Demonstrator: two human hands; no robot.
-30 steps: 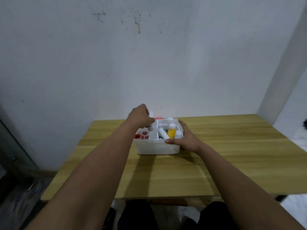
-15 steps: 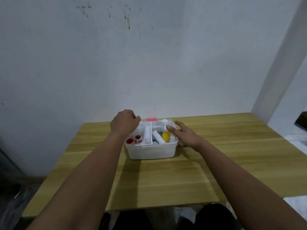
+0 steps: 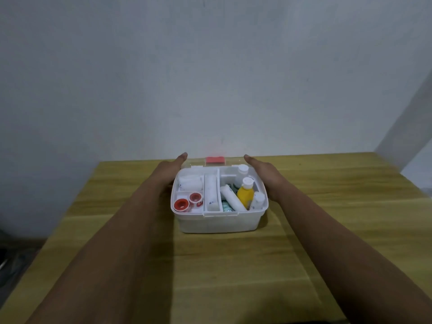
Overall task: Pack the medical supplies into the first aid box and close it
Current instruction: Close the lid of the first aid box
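Note:
The white first aid box [image 3: 217, 222] stands open in the middle of the wooden table [image 3: 222, 272]. Its tray holds two red tape rolls [image 3: 187, 202], white bandage rolls [image 3: 211, 191], a yellow bottle [image 3: 245, 194] and small white bottles [image 3: 257, 199]. Behind the box lies its clear lid [image 3: 231, 162] with a red latch [image 3: 215, 160]. My left hand [image 3: 169, 168] reaches past the box's left side with straight fingers toward the lid. My right hand [image 3: 263, 171] does the same along the right side. Neither hand holds anything.
The table stands against a plain grey-white wall [image 3: 210, 78]. A darker floor [image 3: 16, 258] shows past the table's left edge. A lighter wall corner [image 3: 406, 136] rises at the right.
My left hand has let go of the item it put in the tray and straightened. Both hands have moved to the far corners of the box, beside the lid.

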